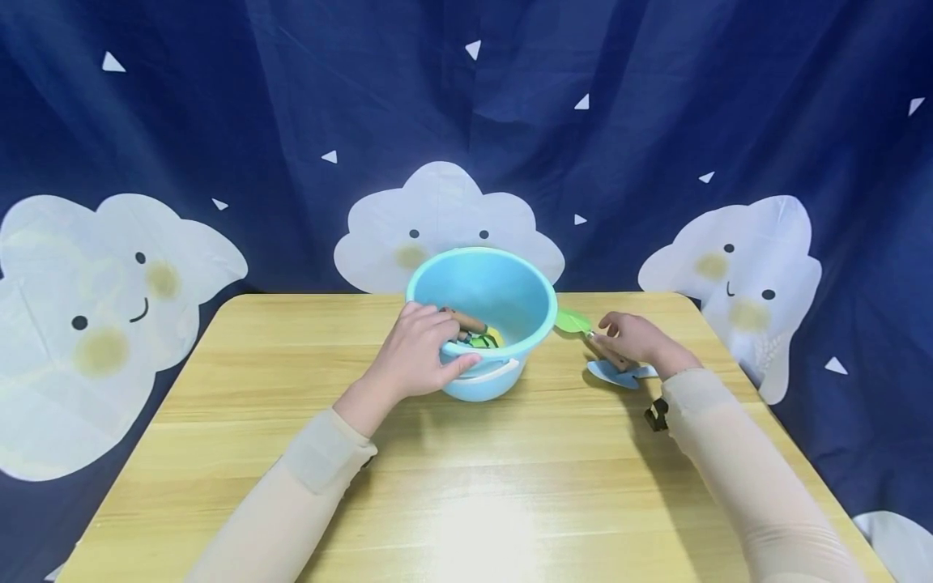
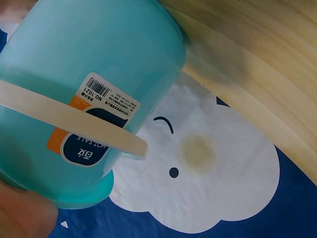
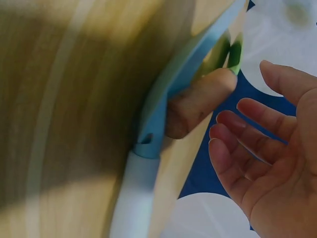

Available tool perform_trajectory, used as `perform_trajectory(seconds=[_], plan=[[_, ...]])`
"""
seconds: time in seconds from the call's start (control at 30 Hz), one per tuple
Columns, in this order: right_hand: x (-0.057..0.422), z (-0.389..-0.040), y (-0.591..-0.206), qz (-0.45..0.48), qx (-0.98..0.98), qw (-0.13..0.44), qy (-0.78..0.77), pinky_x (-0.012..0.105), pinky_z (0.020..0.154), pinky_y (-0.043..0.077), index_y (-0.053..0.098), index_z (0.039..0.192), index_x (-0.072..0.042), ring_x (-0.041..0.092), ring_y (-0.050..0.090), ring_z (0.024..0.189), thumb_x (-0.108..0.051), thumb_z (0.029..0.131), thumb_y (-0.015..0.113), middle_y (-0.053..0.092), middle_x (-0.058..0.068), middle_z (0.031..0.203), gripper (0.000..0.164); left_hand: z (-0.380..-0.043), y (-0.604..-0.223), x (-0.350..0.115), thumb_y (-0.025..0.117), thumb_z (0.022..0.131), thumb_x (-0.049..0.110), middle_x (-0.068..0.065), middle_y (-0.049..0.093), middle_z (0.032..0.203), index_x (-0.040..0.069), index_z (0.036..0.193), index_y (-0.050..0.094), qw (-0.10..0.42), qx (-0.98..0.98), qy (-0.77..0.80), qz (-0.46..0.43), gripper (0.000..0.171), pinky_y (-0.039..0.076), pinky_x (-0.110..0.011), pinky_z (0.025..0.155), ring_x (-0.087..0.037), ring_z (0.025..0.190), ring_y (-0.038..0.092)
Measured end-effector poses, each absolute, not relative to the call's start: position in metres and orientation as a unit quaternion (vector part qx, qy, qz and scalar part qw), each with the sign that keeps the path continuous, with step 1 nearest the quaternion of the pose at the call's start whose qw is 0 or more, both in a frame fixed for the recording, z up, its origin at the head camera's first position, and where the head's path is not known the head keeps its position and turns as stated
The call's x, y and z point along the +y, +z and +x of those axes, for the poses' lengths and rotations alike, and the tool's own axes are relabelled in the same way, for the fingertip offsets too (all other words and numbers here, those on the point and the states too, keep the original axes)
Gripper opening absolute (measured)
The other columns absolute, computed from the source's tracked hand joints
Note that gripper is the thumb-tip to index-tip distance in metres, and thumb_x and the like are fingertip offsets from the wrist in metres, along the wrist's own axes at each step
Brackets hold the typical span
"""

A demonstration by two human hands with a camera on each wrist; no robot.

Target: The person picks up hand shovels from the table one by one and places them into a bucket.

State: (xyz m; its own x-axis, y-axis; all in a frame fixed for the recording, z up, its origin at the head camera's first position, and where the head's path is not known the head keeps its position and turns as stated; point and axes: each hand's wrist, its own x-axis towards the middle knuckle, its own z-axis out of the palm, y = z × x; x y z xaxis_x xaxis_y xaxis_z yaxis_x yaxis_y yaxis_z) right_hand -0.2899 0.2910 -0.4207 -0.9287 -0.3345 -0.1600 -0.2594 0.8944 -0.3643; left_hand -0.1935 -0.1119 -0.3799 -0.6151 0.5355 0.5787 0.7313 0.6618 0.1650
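Currently your left hand (image 1: 411, 348) grips the near-left rim of the blue bucket (image 1: 503, 279), thumb outside the wall and fingers over the edge. The bucket is on the wooden table (image 1: 255, 389), its pale carrying handle (image 2: 74, 119) hanging across the outer wall, over a printed label (image 2: 114, 101). Inside it you have a brown handle (image 1: 466, 321) among green, black and yellow pieces too jumbled to name.

Your right hand (image 1: 640, 336) is just above the tools beside the bucket, its fingers loosely bent, thumb well apart from them, holding nothing. Nearest it is the tool with a green blade (image 1: 573, 321) and a wooden handle (image 3: 203, 104); next to that handle lies a blue tool (image 1: 612, 375) with a pale grip (image 3: 133, 198). You face a navy curtain (image 1: 277, 97) printed with clouds.
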Motion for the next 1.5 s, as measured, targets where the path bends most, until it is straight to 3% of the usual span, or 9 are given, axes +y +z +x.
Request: perform_trajectory(seconds=[0.37, 0.67, 1.03, 1.5], plan=[[0.29, -0.291, -0.435, -0.128, 0.965, 0.138, -0.181, 0.05, 0.084, 0.048, 0.053, 0.133, 0.003, 0.028, 0.062, 0.09, -0.037, 0.102, 0.054, 0.066, 0.016, 0.106, 0.05, -0.193, -0.381, -0.113, 0.055, 0.091, 0.059, 0.009, 0.073, 0.111, 0.019, 0.085, 0.068, 0.249, -0.877, -0.197, -0.36, 0.043, 0.036, -0.037, 0.084, -0.014, 0.091, 0.059], [0.29, -0.289, -0.44, -0.119, 0.963, 0.148, -0.191, 0.041, 0.075, 0.05, 0.055, 0.129, 0.002, 0.021, 0.061, 0.076, -0.033, 0.102, 0.056, 0.065, 0.014, 0.102, 0.044, -0.194, -0.381, -0.112, 0.053, 0.091, 0.06, 0.008, 0.073, 0.109, 0.019, 0.082, 0.065, 0.251, -0.876, -0.197, -0.361, 0.044, 0.035, -0.037, 0.083, -0.014, 0.088, 0.057], [0.292, -0.293, -0.448, -0.118, 0.963, 0.15, -0.191, 0.038, 0.071, 0.049, 0.053, 0.133, 0.005, 0.022, 0.06, 0.079, -0.034, 0.099, 0.061, 0.066, 0.015, 0.104, 0.052, -0.194, -0.381, -0.112, 0.053, 0.091, 0.06, 0.008, 0.073, 0.11, 0.018, 0.08, 0.064, 0.259, -0.872, -0.201, -0.364, 0.045, 0.036, -0.038, 0.084, -0.014, 0.087, 0.059], [0.29, -0.296, -0.448, -0.136, 0.969, 0.132, -0.16, 0.044, 0.076, 0.05, 0.057, 0.127, 0.007, 0.028, 0.062, 0.086, -0.023, 0.096, 0.065, 0.067, 0.021, 0.108, 0.044, -0.193, -0.38, -0.112, 0.054, 0.091, 0.059, 0.008, 0.072, 0.111, 0.019, 0.083, 0.066, 0.251, -0.875, -0.198, -0.363, 0.042, 0.036, -0.037, 0.085, -0.014, 0.09, 0.059]])
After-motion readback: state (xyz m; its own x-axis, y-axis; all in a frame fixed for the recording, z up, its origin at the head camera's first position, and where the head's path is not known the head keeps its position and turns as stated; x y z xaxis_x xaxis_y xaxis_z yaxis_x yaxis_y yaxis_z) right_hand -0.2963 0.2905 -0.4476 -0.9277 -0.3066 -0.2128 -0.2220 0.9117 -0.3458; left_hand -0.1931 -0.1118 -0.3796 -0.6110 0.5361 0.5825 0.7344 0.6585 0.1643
